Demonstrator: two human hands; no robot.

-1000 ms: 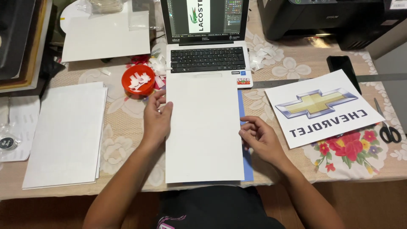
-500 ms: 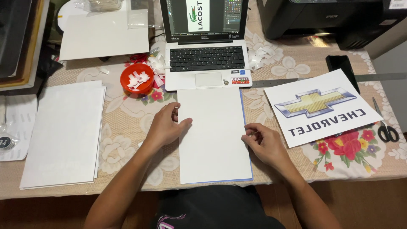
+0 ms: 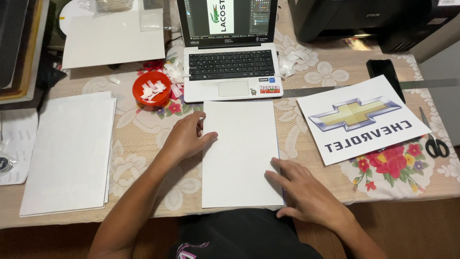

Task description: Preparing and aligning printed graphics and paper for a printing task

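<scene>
Flat, both hands open, left hand [image 3: 184, 139] pressing white sheet's [image 3: 239, 153] left edge, right hand [image 3: 306, 192] spread on its lower right corner.

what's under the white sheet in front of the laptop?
Under the white sheet a thin blue edge shows along its right side, so another sheet lies beneath; the rest of it is covered. Left hand touches the sheet's left edge, right hand its lower right corner.

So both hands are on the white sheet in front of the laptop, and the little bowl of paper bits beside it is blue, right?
Not quite: the bowl is orange-red, not blue, as the head view shows. The rest holds: the left hand and right hand both rest on the white sheet in front of the laptop, and the bowl holds white paper bits.
</scene>
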